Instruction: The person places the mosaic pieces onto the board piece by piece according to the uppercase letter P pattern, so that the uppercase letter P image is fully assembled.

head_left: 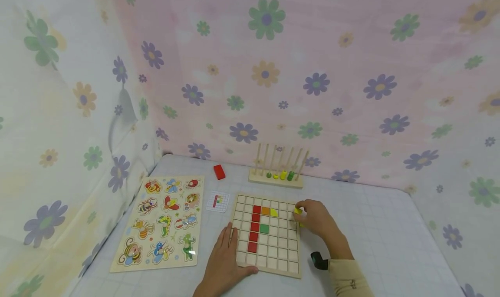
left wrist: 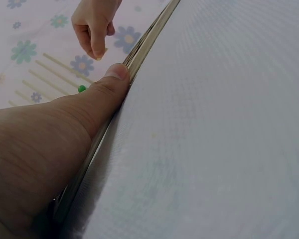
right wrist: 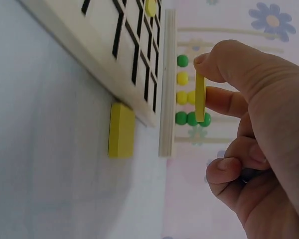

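My right hand (head_left: 315, 219) pinches a thin yellow tile (right wrist: 201, 98) between thumb and index finger, above the right side of a wooden grid board (head_left: 281, 262); its other fingers curl inward. A yellow block (right wrist: 121, 130) lies on the table by the board's edge, below that hand. My left hand (head_left: 223, 258) rests at the board's front left corner, fingers extended along the left side and thumb (left wrist: 117, 74) against the front edge. On the grid sit a column of red tiles (head_left: 254, 226), an orange tile (head_left: 265, 211), a yellow rounded tile (head_left: 274, 212) and a green tile (head_left: 264, 229).
A wooden peg stand (head_left: 275, 182) with green and yellow beads stands behind the board. To the left lie a small pattern card (head_left: 217, 201), a red block (head_left: 219, 172) and an insect puzzle board (head_left: 156, 264). A black object (head_left: 319, 261) is at my right wrist.
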### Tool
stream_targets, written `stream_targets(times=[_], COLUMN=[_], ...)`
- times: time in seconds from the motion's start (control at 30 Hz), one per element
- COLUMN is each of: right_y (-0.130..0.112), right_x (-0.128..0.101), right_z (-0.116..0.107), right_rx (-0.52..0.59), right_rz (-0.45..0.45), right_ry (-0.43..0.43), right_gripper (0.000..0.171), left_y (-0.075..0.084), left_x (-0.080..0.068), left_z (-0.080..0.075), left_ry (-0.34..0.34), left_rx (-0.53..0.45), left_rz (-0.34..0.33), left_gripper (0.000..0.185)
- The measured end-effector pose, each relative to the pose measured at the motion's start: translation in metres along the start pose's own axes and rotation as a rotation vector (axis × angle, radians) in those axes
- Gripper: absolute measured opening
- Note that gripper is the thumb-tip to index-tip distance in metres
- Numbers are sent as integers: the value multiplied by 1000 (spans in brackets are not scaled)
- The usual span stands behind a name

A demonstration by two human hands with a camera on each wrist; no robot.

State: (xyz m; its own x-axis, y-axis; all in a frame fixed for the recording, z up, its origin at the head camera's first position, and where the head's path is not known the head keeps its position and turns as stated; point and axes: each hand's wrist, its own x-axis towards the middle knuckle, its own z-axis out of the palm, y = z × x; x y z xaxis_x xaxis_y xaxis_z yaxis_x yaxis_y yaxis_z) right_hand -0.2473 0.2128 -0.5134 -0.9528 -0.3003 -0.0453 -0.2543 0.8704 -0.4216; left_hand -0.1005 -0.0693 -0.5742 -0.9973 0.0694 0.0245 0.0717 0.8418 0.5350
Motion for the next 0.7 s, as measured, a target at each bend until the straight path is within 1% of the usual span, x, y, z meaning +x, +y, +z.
stream_targets(times=[0.2,0.4,0.57,0.7], right_y=[-13,-28,-40,-47], right_x=[-5,-9,-12,-13], right_z=[7,14,19,26], right_rx=[10,-1,4,5], right_rz=[-37,-57,-78,-111], right_ry=[0,-22,-28,-47], right_gripper=[23,26,24,24], left_y=[-1,-1,0,-1], left_x=[0,0,0,0], left_z=[0,0,0,0], left_ry=[-5,1,1,-3], left_rx=[-1,0,-7,-9], left_rz=[-4,-2,-2,-5], left_gripper=[133,133,132,132])
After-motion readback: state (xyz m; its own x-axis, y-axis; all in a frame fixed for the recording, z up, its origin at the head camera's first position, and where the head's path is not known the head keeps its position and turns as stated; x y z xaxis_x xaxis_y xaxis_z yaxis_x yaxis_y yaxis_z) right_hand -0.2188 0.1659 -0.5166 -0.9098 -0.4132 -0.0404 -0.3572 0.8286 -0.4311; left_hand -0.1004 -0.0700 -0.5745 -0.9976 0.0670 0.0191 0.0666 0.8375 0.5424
